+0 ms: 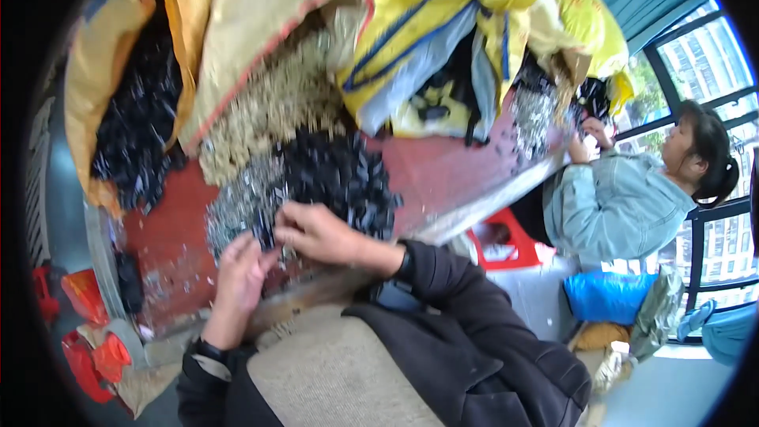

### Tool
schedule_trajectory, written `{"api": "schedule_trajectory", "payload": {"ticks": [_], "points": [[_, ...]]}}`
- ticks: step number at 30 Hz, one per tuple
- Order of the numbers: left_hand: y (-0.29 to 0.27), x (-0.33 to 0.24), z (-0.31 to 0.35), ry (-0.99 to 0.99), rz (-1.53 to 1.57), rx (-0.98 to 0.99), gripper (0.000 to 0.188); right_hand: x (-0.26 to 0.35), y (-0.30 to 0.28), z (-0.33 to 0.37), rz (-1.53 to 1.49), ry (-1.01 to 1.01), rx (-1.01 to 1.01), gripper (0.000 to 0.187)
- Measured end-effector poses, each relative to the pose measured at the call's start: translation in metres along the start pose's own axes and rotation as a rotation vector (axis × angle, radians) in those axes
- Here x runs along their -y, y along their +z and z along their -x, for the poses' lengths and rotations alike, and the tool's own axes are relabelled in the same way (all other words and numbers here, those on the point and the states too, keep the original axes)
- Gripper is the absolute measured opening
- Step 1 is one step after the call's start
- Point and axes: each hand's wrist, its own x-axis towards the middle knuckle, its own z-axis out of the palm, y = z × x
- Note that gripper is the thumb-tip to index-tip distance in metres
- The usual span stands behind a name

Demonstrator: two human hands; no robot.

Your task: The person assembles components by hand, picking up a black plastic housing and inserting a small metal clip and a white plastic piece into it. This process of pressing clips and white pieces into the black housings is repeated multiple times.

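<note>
My left hand (241, 273) and my right hand (324, 236) meet at the near edge of the red tabletop (166, 229), fingertips almost touching. The fingers of both are drawn together in a pinch. Something small and dark shows between them, too small to name. Just beyond my fingers lies a heap of small silvery metal pieces (241, 198). To its right, behind my right hand, spreads a pile of shiny black pieces (340, 178). Small beige pieces (269, 95) spill from the mouth of a cream sack (237, 20) with a red edge.
At the left an orange sack (87, 103) gapes over black pieces (138, 122). A yellow sack (395, 0) stands behind the black pile. Farther right, a person in a light blue jacket (617, 202) handles pieces beside another silvery heap (534, 122). A red stool (510, 249) stands below the table.
</note>
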Motion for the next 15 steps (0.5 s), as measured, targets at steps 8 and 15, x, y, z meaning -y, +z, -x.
{"api": "schedule_trajectory", "payload": {"ticks": [8,15], "points": [[0.007,0.004,0.025,0.004,0.040,-0.029,0.019,0.030,0.004,0.021,0.197,-0.286,-0.013,0.020],[0.025,-0.004,0.034,0.017,0.023,0.042,0.024,0.029,0.002,0.030,0.425,-0.498,-0.007,0.034]]}}
